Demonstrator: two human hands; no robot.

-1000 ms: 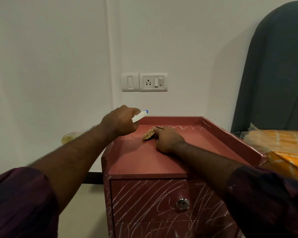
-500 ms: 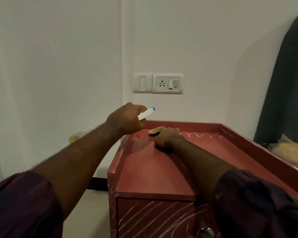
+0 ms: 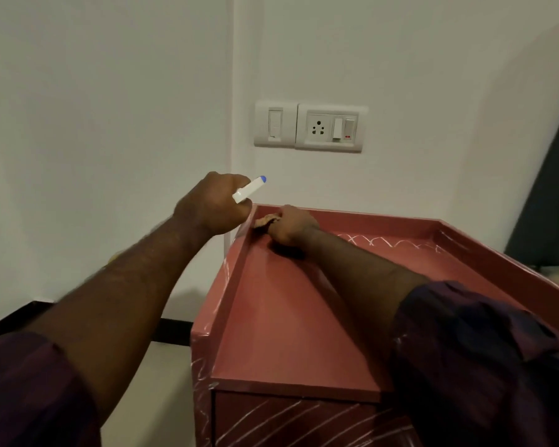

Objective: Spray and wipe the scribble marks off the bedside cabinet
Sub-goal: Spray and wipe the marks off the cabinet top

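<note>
The left grip [image 3: 212, 204] hangs in the air just beyond the left edge of the bedside cabinet [image 3: 291, 321], fingers closed round a spray bottle [image 3: 249, 189]. Only the white nozzle with its blue tip shows, and it points up and to the right, toward the wall rather than down at the red top. Squeezed from this angle, I judge the mist would land on the wall or drift toward the switch plate [image 3: 310, 127] directly above, which is a poor place for liquid. Just to the right, the right grip [image 3: 292, 224] is closed over a small tan cloth [image 3: 267, 220] and presses it into the far left corner of the cabinet top, against the raised rim. The cloth is bunched, so little of it meets the surface. It could skim over the marks or smear them along the rim, and the tight corner may leave a streak where the fingers cannot push in. Further right, a looping white scribble [image 3: 384, 241] runs along the foot of the back rim, unwiped. More white strokes cross the drawer front [image 3: 304, 421] at the bottom, so much of the job looks undone. At the far right stands a dark headboard [image 3: 546, 188], which overspray could wet.
</note>
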